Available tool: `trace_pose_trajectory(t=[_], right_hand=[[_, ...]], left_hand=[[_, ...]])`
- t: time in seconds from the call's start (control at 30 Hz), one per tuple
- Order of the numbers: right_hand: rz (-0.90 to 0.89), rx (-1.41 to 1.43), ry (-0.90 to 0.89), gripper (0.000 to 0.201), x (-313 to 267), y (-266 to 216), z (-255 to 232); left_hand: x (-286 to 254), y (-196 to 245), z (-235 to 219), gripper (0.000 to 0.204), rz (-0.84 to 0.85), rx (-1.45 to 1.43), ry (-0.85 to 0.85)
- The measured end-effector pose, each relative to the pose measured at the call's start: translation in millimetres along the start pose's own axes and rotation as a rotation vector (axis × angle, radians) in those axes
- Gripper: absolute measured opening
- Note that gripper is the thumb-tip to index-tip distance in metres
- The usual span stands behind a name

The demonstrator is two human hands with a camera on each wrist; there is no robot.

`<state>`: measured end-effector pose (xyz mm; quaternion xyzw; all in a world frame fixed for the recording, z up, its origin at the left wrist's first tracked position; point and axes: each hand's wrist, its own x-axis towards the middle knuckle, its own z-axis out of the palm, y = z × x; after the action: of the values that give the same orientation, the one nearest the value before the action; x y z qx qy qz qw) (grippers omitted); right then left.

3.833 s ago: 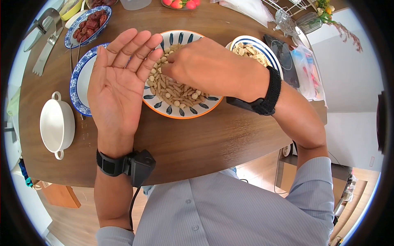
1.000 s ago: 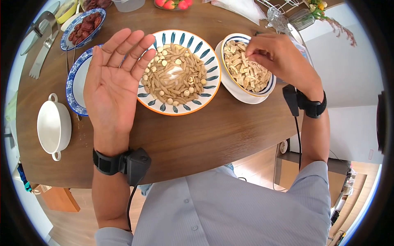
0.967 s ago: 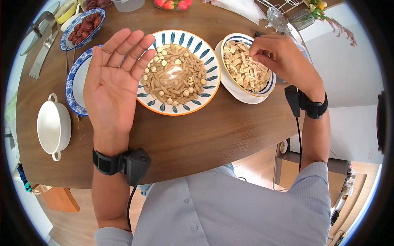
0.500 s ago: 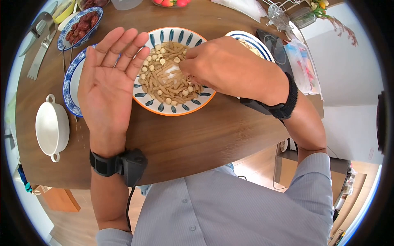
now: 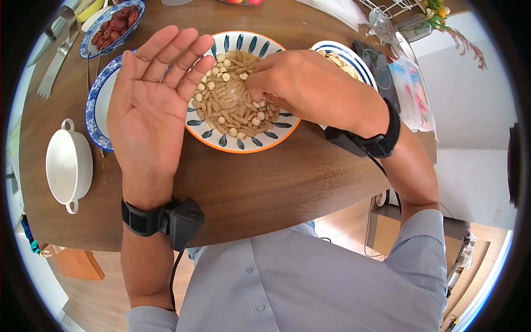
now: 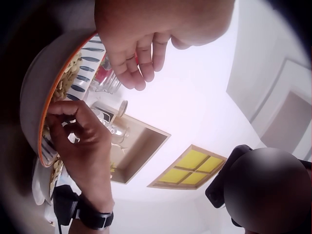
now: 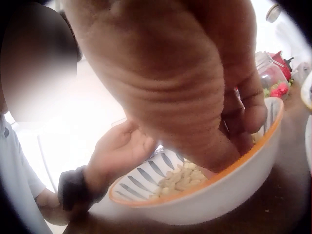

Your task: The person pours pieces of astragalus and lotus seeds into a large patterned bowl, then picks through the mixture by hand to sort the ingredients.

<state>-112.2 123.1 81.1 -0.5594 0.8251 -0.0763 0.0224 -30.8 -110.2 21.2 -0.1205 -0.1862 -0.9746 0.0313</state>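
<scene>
My right hand (image 5: 307, 88) reaches into a large orange-rimmed bowl (image 5: 215, 139), its fingers curled downward. The left wrist view shows its thumb and forefinger bent toward each other below the rim. Their tips are hidden among the contents, so I cannot tell what they pinch. Long brown pieces (image 5: 224, 105) lie in liquid in this bowl, with round cream-coloured seeds (image 5: 255, 121) among them. My left hand (image 5: 152, 105) is held palm up at the bowl's left side with fingers extended and nothing on the palm. It overlaps the bowl's left rim in the head view.
A blue-banded bowl (image 5: 369, 77) of dried slices (image 5: 343, 63) stands right, partly behind my right hand. A blue-patterned plate (image 5: 98, 105), a dish of red dates (image 5: 117, 30) and a two-handled white bowl (image 5: 69, 163) sit left. Plastic boxes (image 5: 412, 97) lie far right.
My right hand has moved left from above the bowl of dried slices into the large bowl, where it remains, fingers down. My left hand stays palm up beside the bowl.
</scene>
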Motion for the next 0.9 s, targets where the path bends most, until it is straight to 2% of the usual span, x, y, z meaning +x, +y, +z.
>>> trace_pose_trajectory(t=[0.07,0.13,0.27,0.33,0.5,0.6,0.7,0.83,0.9], right_hand=[[0.006,0.060,0.025,0.008,-1,1,2],[0.028,0.062,-0.001,0.010,0,1,0],[0.011,0.064,0.075,0.006,-5,6,-14],[0.068,0.121,0.061,0.006,-11,8,-29],[0.194,0.138,0.089,0.008,-48,13,-62],[0.317,0.042,0.069,0.006,-67,22,-73],[0.350,-0.087,0.041,0.007,-73,21,-74],[0.229,-0.067,0.188,0.010,-46,12,-59],[0.050,-0.050,0.190,0.012,-29,22,-36]], left_hand=[[1,1,-4,0.056,-0.004,-0.005,-0.006],[3,3,-13,0.054,-0.039,-0.049,-0.184],[2,3,-12,0.054,-0.037,-0.036,-0.172],[0,1,-2,0.057,0.005,0.011,0.014],[-1,1,-2,0.057,-0.010,-0.029,-0.018],[-1,0,-3,0.057,-0.016,-0.032,-0.040],[-1,0,-4,0.056,-0.012,-0.015,-0.040],[-2,0,-4,0.055,0.002,0.015,-0.007],[-2,0,-5,0.055,0.002,0.021,-0.018]])
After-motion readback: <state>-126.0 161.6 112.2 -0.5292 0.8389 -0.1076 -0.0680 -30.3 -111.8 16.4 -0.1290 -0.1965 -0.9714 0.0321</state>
